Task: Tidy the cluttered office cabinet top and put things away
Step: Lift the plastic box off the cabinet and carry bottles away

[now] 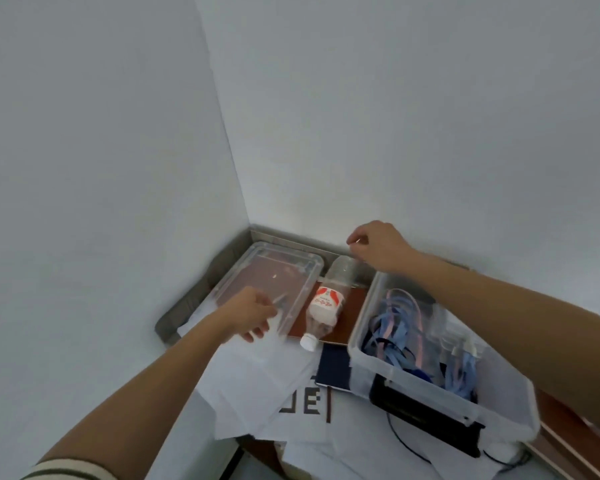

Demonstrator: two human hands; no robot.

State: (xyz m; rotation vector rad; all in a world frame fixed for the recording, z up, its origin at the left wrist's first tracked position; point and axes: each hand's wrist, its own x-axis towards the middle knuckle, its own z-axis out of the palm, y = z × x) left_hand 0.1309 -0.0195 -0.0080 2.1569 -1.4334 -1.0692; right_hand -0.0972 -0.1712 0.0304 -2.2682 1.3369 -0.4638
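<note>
- Two hands are out over the cabinet top (350, 299), and the step in hand looks like dealing with the clear lid (271, 275), probably so the storage bin (409, 375) can be closed.
- Left hand (252, 315) is at the lid's near rim, fingers spread over the edge with the thumb below. The frame is blurred there, so I cannot tell whether it grips the rim or only touches it.
- Right hand (378, 245) hovers with fingers loosely curled, and nothing shows in it.
- Water bottle (326, 301) lies on its side just below and inward of the right hand, with its white cap (308, 342) pointing toward the person, just beside the left hand's thumb.
- Lid lies flat beyond the left hand's fingertips, running away from them toward the wall corner.
- Bin sits under the right forearm, on the wrist side of that hand, with blue lanyards (395, 327) tangled inside.
- Loose papers (274, 379) spread beneath the left wrist, and a dark notebook (335, 367) lies between them and the bin.
- Next move, as I judge it, calls for a firm hold on the thin rim. The lid must then be lifted without knocking the bottle, which could roll.
</note>
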